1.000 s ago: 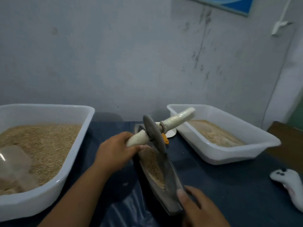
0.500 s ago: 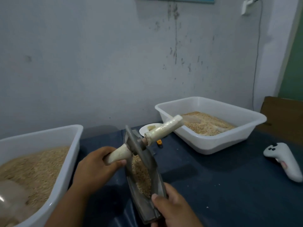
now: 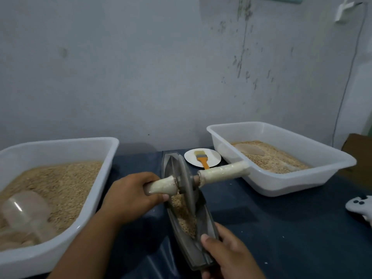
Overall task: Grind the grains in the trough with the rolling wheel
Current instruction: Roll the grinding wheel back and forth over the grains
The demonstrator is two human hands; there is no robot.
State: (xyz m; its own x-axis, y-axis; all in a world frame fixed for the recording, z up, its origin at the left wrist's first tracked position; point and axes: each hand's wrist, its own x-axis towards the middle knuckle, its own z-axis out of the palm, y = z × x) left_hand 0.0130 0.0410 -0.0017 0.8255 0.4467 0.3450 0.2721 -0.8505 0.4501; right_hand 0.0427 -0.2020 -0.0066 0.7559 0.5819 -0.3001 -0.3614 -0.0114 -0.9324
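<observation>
Tan grains heaped in narrow grey boat-shaped metal trough, dead ahead on dark blue surface. Trough long axis runs away from you, so roll along it. Grey metal disc wheel stands in trough above far part of heap. Your left hand grips wheel's white left handle; white right handle free. Right hand clamps trough near end, nearer you.

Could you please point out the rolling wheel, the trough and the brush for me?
rolling wheel (image 3: 186, 182): head view, on the metal disc's face.
trough (image 3: 209, 224): head view, on its right wall.
brush (image 3: 204, 163): head view, on its orange handle.
</observation>
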